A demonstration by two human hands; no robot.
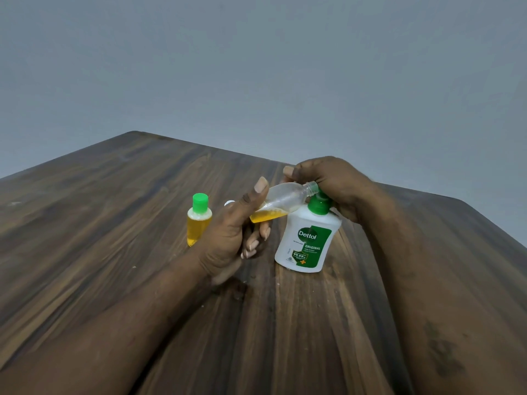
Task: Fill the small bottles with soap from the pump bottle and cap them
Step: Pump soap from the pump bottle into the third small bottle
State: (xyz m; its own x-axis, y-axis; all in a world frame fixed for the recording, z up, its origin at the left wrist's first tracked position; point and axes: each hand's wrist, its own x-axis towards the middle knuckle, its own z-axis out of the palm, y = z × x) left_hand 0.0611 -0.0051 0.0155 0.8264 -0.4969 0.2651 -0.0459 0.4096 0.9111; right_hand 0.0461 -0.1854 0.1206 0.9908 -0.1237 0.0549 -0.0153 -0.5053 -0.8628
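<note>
Head view: your left hand [228,238] grips the tilted, part-filled small bottle [281,205], neck at the Dettol pump bottle [308,240] nozzle, while your right hand [328,183] presses its pump. Misalignment there would likely spill soap onto the table [114,223].

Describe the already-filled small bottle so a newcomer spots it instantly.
On the dark wooden table, look just beyond the left hand, away from the white pump bottle. The filled small bottle stands upright there, full of amber soap. Unlike the tilted, uncapped bottle in the hands, it wears a green cap.
</note>
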